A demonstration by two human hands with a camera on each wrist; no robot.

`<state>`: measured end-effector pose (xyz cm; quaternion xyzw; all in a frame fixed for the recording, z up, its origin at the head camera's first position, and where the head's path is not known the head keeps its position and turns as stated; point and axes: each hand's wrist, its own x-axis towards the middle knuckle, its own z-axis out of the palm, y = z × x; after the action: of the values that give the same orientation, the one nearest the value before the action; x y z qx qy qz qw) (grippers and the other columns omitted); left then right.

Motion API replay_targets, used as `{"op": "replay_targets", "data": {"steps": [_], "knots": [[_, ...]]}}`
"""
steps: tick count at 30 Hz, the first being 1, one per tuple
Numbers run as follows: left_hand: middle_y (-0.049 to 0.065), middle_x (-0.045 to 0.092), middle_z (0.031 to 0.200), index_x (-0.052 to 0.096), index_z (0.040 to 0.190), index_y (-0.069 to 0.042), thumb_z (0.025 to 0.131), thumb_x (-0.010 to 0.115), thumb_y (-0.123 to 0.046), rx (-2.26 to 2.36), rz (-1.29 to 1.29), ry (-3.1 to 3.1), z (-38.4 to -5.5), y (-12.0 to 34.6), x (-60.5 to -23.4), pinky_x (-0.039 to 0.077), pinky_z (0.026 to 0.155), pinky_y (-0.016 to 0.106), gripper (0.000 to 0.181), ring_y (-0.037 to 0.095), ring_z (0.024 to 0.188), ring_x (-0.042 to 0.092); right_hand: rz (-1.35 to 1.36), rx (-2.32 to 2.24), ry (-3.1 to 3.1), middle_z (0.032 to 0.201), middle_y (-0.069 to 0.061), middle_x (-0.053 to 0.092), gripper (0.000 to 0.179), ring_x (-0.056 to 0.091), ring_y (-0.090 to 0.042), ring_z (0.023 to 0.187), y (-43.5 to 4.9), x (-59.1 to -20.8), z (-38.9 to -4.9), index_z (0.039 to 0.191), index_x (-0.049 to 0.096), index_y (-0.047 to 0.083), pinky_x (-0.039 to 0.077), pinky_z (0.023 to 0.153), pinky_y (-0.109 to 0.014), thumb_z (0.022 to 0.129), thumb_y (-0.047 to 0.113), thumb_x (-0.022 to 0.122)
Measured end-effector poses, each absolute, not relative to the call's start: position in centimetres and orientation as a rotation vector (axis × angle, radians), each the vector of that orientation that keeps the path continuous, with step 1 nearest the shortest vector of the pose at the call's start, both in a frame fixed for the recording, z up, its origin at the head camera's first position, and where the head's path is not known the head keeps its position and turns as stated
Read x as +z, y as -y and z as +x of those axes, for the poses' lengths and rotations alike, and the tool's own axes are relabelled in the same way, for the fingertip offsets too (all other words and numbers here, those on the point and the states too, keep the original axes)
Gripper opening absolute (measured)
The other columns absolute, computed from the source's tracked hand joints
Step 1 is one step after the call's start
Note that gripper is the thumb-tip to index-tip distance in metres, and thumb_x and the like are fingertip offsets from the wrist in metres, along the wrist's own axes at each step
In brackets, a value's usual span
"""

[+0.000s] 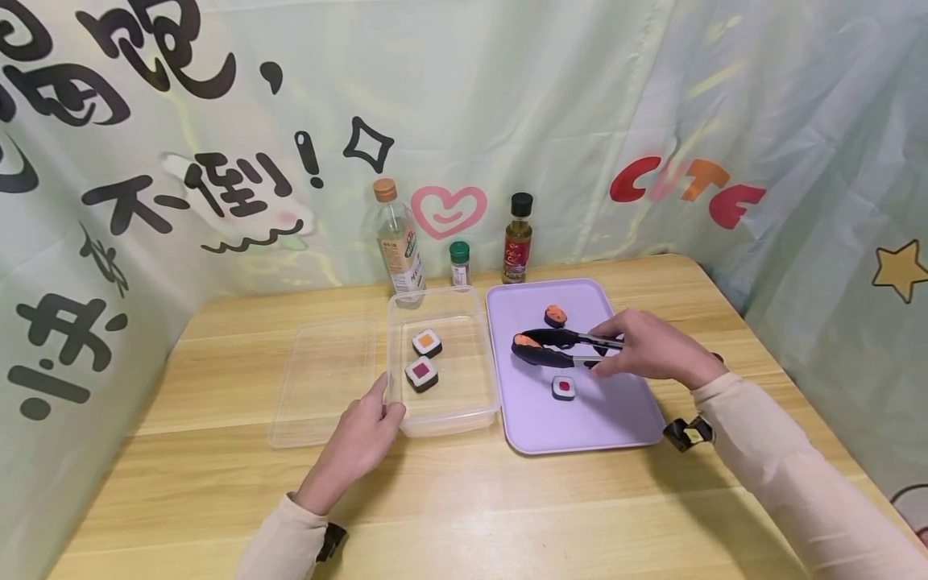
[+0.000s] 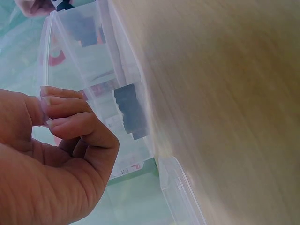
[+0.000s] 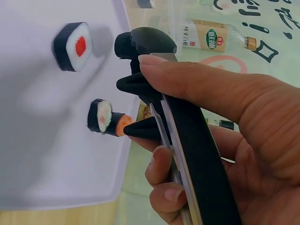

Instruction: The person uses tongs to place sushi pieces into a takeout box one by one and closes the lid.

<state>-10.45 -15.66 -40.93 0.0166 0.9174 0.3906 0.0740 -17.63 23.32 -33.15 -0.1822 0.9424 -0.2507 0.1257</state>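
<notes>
My right hand (image 1: 648, 346) holds black-tipped tongs (image 1: 544, 356) over the lavender tray (image 1: 580, 435). Between the tong tips is an orange-topped sushi piece (image 1: 526, 341). On the tray lie another orange-topped piece (image 1: 555, 315) and a white sushi roll with a red centre (image 1: 564, 387). The right wrist view shows a further pale-faced roll (image 3: 104, 116), mostly hidden behind the tongs in the head view. With thumb and curled fingers, my left hand (image 1: 362, 431) pinches the rim of a clear plastic container (image 1: 449, 424). Inside sit an orange-centred roll (image 1: 426, 343) and a dark-red-centred roll (image 1: 421, 374).
A clear lid (image 1: 319, 395) lies flat left of the container. Behind stand a tall orange-capped bottle (image 1: 400, 250), a small green-capped jar (image 1: 460, 264) and a black-capped oil bottle (image 1: 516, 246). A printed curtain (image 1: 551, 97) hangs behind the wooden table (image 1: 464, 515).
</notes>
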Motion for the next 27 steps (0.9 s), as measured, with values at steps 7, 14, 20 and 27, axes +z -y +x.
{"op": "replay_targets", "data": {"steps": [7, 14, 20, 27], "knots": [[-0.004, 0.039, 0.056, 0.025, 0.159, 0.001, 0.100, 0.043, -0.016, 1.167, 0.050, -2.755, -10.5, 15.7, -40.9, 0.028, 0.042, 0.026, 0.065, 0.010, 0.046, 0.032, -0.513, -0.685, -2.788, 0.096, -0.008, 0.069, 0.057, 0.053, -0.022, 0.082, -23.1, -31.8, -18.0, 0.120, 0.073, -0.005, 0.042, 0.068, -0.034, 0.073, 0.023, 0.090], [-0.004, 0.039, 0.056, 0.025, 0.159, 0.001, 0.100, 0.043, -0.016, 1.169, 0.064, -2.758, -10.6, 15.6, -40.9, 0.028, 0.041, 0.025, 0.064, 0.010, 0.046, 0.031, -0.517, -0.678, -2.818, 0.100, -0.010, 0.072, 0.059, 0.055, -0.023, 0.085, -22.8, -30.1, -18.5, 0.121, 0.072, -0.005, 0.045, 0.070, -0.036, 0.073, 0.024, 0.090], [-0.004, 0.038, 0.056, 0.024, 0.159, 0.003, 0.100, 0.043, -0.017, 1.158, 0.052, -2.757, -10.5, 15.6, -40.8, 0.029, 0.042, 0.026, 0.065, 0.010, 0.046, 0.031, -0.511, -0.641, -2.815, 0.120, -0.024, 0.068, 0.068, 0.061, -0.031, 0.103, -22.2, -28.8, -19.0, 0.125, 0.069, -0.007, 0.052, 0.084, -0.049, 0.073, 0.030, 0.091], [-0.004, 0.039, 0.056, 0.025, 0.158, 0.003, 0.099, 0.044, -0.015, 1.167, 0.060, -2.759, -10.5, 15.7, -40.9, 0.029, 0.042, 0.026, 0.064, 0.010, 0.046, 0.032, -0.529, -0.603, -2.807, 0.125, -0.024, 0.066, 0.070, 0.062, -0.035, 0.113, -20.8, -27.6, -19.7, 0.127, 0.068, -0.005, 0.051, 0.089, -0.055, 0.074, 0.033, 0.091]]}}
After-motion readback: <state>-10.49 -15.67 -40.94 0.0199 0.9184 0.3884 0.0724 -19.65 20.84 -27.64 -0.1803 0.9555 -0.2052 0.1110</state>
